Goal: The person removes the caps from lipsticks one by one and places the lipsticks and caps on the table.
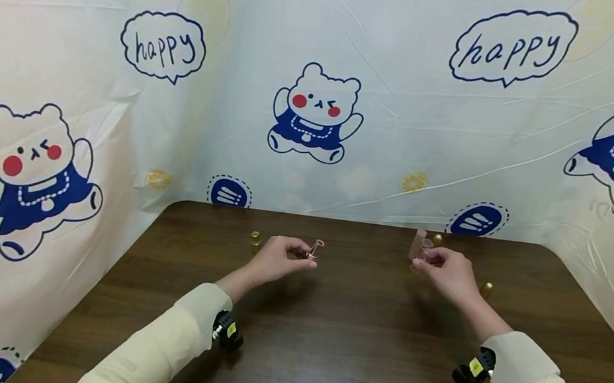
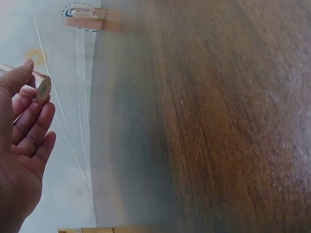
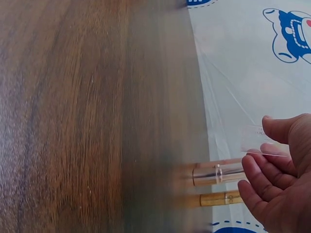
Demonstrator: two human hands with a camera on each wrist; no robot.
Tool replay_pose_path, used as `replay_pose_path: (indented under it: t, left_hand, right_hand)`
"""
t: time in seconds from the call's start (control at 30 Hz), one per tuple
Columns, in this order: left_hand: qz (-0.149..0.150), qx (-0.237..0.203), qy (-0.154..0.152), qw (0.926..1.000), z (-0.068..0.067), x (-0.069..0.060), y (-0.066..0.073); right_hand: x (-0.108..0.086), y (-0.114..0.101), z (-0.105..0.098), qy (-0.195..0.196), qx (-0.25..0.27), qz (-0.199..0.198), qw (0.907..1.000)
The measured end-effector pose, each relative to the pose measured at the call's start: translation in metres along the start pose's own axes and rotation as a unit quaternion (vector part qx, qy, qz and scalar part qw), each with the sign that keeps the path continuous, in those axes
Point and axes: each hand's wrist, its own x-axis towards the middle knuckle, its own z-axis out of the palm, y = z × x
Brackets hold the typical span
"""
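Note:
My left hand (image 1: 278, 259) pinches a slim rose-gold lipstick (image 1: 316, 249) between thumb and fingers, above the table. In the left wrist view the labelled base of this lipstick (image 2: 43, 89) faces the camera. My right hand (image 1: 450, 276) pinches a clear lipstick cap (image 3: 257, 141) between thumb and fingertips. Close to the right hand a pink tube (image 1: 417, 244) stands near the table's back edge. A gold tube (image 1: 437, 239) stands just behind that hand, and another gold tube (image 1: 486, 289) is beside its wrist. Behind the left hand stands a third gold tube (image 1: 255, 242).
The brown wooden table (image 1: 341, 357) fills the space before me. A pale printed curtain (image 1: 389, 131) with bears and lettering hangs along its back and sides. Each sleeve carries a black wrist camera (image 1: 228, 332) at the cuff.

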Motion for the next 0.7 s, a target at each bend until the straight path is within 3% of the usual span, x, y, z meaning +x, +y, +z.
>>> replay_pose_path:
  t: [0.7]
  left_hand:
    - [-0.01, -0.01, 0.023, 0.9996, -0.009, -0.009, -0.012]
  right_hand:
    - [0.003, 0.025, -0.007, 0.016, -0.036, 0.022, 0.999]
